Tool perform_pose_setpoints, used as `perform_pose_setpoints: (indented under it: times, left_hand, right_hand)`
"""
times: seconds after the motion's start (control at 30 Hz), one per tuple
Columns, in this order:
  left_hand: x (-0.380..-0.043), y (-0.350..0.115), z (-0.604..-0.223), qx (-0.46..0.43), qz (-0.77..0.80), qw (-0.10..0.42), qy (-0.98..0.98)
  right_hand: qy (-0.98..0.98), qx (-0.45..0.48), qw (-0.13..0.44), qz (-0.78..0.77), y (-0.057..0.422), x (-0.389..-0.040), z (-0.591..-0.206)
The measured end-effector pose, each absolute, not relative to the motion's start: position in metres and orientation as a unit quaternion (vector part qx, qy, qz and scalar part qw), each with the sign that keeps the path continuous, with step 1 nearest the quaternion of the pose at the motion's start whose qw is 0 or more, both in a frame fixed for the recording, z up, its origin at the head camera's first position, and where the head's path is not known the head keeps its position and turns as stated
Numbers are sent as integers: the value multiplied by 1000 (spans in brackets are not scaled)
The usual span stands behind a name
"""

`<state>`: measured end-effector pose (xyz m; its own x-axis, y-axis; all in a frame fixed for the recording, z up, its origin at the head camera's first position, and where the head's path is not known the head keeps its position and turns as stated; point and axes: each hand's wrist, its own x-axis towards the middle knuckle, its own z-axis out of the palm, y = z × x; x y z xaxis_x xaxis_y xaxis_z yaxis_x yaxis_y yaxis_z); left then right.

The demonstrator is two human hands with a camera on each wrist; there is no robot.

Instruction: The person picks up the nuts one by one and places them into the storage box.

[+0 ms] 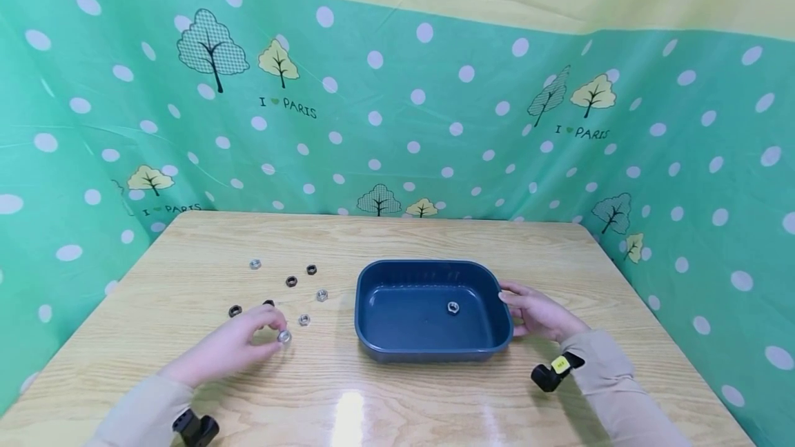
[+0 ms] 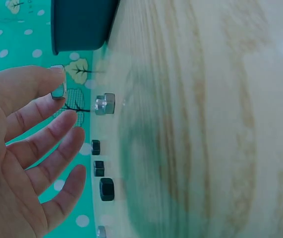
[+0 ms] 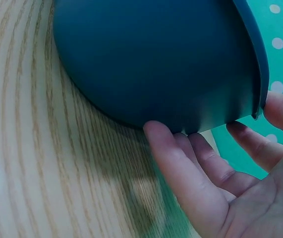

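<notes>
My left hand (image 1: 245, 336) pinches a silver hex nut (image 1: 284, 336) between thumb and index finger, just above the table; its other fingers are spread loosely in the left wrist view. Close by on the table lie silver nuts (image 1: 304, 320) and black nuts (image 1: 234, 310), one black nut (image 1: 268, 303) partly hidden behind the hand. A dark blue plastic bin (image 1: 428, 356) stands to the right, with one silver nut (image 1: 453, 308) on its floor. At the bin's right end my right hand (image 1: 543, 312) holds it, thumb at the rim and fingers against the outer wall.
The items rest on a light wood-grain table (image 1: 261, 405). A green and yellow printed curtain (image 1: 397, 109) hangs along the table's back and sides. Farther back lie another silver nut (image 1: 255, 264) and a black nut (image 1: 312, 270).
</notes>
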<state>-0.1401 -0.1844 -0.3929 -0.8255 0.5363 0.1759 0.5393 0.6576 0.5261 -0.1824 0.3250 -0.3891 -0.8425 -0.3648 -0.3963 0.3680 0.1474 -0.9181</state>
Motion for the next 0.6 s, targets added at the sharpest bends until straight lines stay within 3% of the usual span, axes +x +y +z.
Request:
perform_pose_setpoints:
  times: [0.6]
  left_hand:
    - [-146, -172, -376, -296, -268, 10, -917]
  right_hand:
    - [706, 4, 279, -650, 326, -182, -388]
